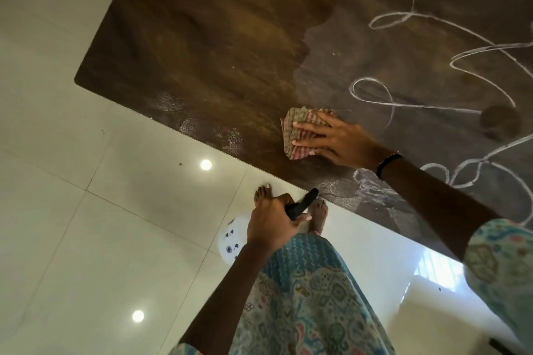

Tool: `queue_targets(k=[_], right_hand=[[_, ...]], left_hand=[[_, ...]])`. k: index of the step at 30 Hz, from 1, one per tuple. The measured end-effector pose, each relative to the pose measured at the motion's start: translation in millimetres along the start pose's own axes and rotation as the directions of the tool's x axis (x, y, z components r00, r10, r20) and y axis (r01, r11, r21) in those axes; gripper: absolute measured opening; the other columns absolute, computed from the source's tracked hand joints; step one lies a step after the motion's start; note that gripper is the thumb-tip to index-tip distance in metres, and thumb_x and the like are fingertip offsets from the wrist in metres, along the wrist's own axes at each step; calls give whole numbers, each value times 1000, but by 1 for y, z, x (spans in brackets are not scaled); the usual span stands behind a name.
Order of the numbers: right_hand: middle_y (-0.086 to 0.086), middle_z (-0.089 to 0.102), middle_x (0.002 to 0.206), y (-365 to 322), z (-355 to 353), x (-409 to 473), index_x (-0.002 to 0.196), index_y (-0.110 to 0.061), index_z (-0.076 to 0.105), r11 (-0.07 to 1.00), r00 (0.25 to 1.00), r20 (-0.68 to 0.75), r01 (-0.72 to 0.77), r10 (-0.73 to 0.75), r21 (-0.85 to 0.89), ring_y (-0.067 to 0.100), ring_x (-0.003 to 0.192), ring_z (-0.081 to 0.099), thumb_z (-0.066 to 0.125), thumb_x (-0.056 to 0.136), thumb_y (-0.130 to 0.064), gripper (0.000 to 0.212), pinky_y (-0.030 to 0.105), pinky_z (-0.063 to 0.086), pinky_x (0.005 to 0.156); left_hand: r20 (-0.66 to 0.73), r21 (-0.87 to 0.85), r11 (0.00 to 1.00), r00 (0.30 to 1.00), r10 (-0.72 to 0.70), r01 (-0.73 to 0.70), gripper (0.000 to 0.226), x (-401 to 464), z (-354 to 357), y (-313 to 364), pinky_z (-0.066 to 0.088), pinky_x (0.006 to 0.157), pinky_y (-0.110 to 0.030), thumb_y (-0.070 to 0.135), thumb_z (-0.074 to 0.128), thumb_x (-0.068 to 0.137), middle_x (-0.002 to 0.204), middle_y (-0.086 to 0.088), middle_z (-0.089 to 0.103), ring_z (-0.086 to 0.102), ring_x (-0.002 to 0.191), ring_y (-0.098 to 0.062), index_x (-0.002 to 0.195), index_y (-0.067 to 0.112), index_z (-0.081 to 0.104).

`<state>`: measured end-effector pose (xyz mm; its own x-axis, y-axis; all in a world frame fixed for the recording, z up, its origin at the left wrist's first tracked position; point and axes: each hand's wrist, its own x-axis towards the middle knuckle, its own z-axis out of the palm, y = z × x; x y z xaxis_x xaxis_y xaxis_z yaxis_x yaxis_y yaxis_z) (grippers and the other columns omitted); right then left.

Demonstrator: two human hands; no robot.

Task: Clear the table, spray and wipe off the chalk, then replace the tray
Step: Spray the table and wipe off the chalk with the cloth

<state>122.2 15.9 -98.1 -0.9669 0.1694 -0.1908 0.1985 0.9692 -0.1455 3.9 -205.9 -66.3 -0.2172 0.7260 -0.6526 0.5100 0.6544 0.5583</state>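
— How does the table (pixel 202 37) sit, and what room is around it?

— Its near edge runs on a slant from a rounded corner at the left down toward the lower right; beyond that edge lies open, glossy pale tiled floor (pixel 72 210) with two ceiling lights mirrored in it; the person's bare feet (pixel 264 196) stand just beside the edge.

— And the surface?

— Dark brown wood grain, smooth; the left part looks wet and darker, free of lines; the right part is duller and carries white looping chalk marks (pixel 432 66); speckled spray patches lie along the near edge.

— The cloth?

— A small checked cloth (pixel 300 130), folded and crumpled, lies on the tabletop near the front edge, at the border between the wiped and chalked parts.

— The hands?

— The right hand (pixel 334 140) lies flat on the cloth, fingers straight and spread, pressing it to the wood; a dark band circles that wrist; the left hand (pixel 274 219) hangs off the table over the floor, fingers curled round the black head of a spray bottle (pixel 300 206), whose white patterned body shows below the hand; the two hands are well apart.
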Motion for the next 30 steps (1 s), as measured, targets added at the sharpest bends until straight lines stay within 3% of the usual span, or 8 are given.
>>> queue_targets(k=[3,7,10,14,17,21,25,30], right_hand=[[-3,38,149,-2,0,-1,135,-39,46,999,1000,-3,-14,14,30,40,135,35,29,95,-39,43,42,57,74],[-4,37,150,-3,0,-6,135,-40,46,997,999,6,-40,40,70,40,136,33,25,96,-42,45,47,54,85],[-3,39,149,-9,2,-13,133,-39,49,992,997,-16,-75,77,103,41,134,36,28,95,-41,44,47,52,86],[-2,43,147,-28,7,-22,129,-39,55,988,992,-76,-90,100,125,40,131,40,40,95,-36,37,41,56,77],[-1,44,146,-47,30,-47,126,-40,56,993,996,-78,45,-37,105,38,135,37,63,87,-29,41,36,55,79],[-1,33,153,-36,48,-112,140,-36,40,969,976,-23,219,-217,116,31,143,24,60,90,-25,54,48,44,103],[1,45,145,0,33,-134,134,-34,49,994,994,-105,52,-41,101,36,133,41,23,102,-37,42,44,45,99],[1,45,145,-13,32,-78,129,-33,55,960,972,-116,-174,203,221,34,134,38,44,95,-31,36,43,48,97]], left_hand=[[88,40,996,993,78,-82,40,1,3,5,49,92,-47,52,73,70,84,-4,70,65,89,-28,87,20,56],[-4,99,994,999,48,-47,41,-1,12,20,43,100,-47,50,71,75,90,-13,69,60,102,-34,90,13,58],[-29,34,999,999,22,-21,44,-1,18,21,51,85,-41,54,70,73,85,-11,67,62,93,-31,84,15,55],[-84,-355,934,996,4,-33,39,-7,12,16,53,68,-30,45,80,64,75,2,69,63,69,-8,85,15,67],[-189,-471,879,982,-21,-72,35,-12,3,22,35,52,-3,15,81,69,67,1,63,49,44,4,98,2,68],[-222,-430,898,975,-7,-91,43,-7,2,27,33,52,-6,20,81,70,74,-3,66,49,46,4,108,3,67],[-272,-435,899,959,-81,-47,39,1,1,38,49,61,-29,27,79,71,80,4,68,56,54,-3,105,12,70],[-314,-456,889,944,-105,-53,51,12,4,55,40,59,-3,37,79,68,81,7,69,57,59,4,114,19,66]])
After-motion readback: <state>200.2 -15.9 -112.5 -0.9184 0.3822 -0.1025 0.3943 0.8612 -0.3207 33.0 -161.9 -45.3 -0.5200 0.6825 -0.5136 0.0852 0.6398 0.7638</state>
